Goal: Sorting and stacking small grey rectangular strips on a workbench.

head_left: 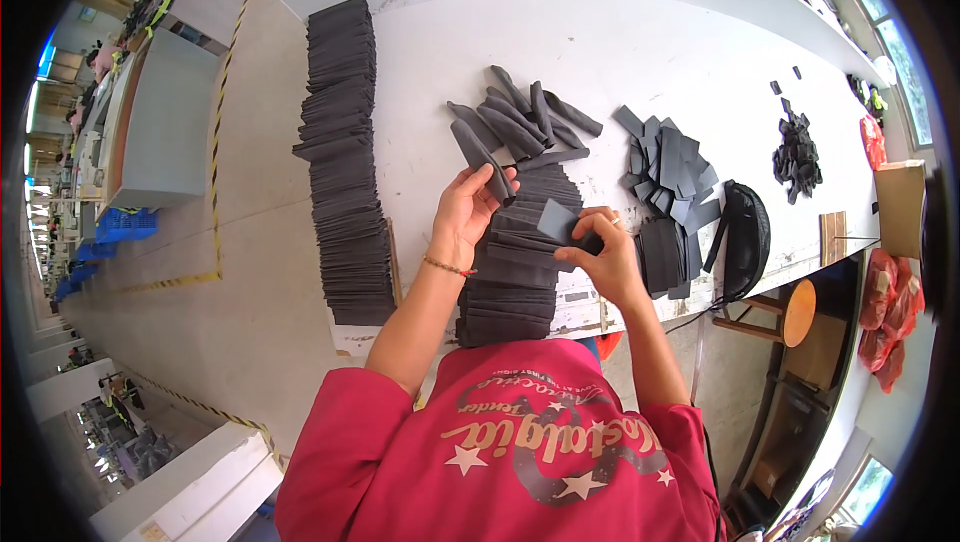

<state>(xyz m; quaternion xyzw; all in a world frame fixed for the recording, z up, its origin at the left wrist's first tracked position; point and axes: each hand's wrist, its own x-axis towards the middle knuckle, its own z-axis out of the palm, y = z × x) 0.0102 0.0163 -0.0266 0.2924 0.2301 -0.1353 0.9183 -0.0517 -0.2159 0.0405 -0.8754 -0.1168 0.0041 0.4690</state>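
Note:
My left hand [460, 210] is closed round the lower end of a dark grey curled fabric piece [474, 146], which points up and away from me. My right hand [610, 260] pinches a flat dark grey rectangular piece [557, 220] between thumb and fingers. Beneath both hands lies a row of stacked dark fabric pieces [508, 304], reaching toward my shirt. Beyond the left hand sits a loose heap of curled fabric pieces [518, 125]. To the right of my right hand, flat dark rectangles [672, 164] are spread in a pile, with a neater stack [660, 254] nearer me.
A long row of folded dark fabric [345, 152] runs along the left of the white table [430, 52]. A black mesh bag [745, 242] lies at right, near small dark pieces [797, 157]. A round wooden stool [797, 313] and red plastic bags [890, 307] are beyond the table edge.

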